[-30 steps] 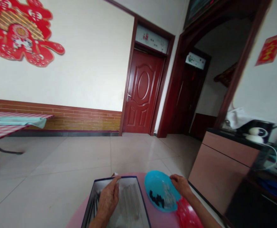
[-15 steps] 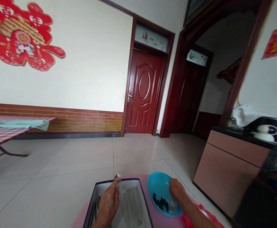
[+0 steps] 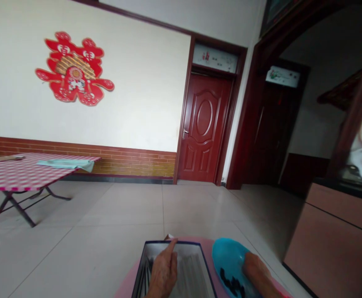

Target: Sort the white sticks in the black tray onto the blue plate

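A white box with a dark blue rim [image 3: 203,257] lies on a pink round surface [image 3: 128,278]. Long, thin, greyish clear pieces [image 3: 190,271] fill its right part, and darker slim rods [image 3: 143,271] lie along its left side. My left hand [image 3: 164,269] is over the box, its forefinger stretched out to the far rim. To the right stands a turquoise bowl [image 3: 226,250] with small black pieces [image 3: 232,283] in it. Inside the bowl's right side, my right hand [image 3: 257,269] is closed; its fingertips are hidden and blurred, so what they hold cannot be seen.
Beyond the tiled floor [image 3: 112,223], a folding table [image 3: 22,171] with a checked cover carries a pale green cloth [image 3: 65,164]. A pinkish cabinet [image 3: 339,231] stands at the right. A red door [image 3: 204,124] is in the far wall.
The view has turned left, so everything appears further right and the table shows more. My left hand stays over the box, and my right hand stays in the bowl.
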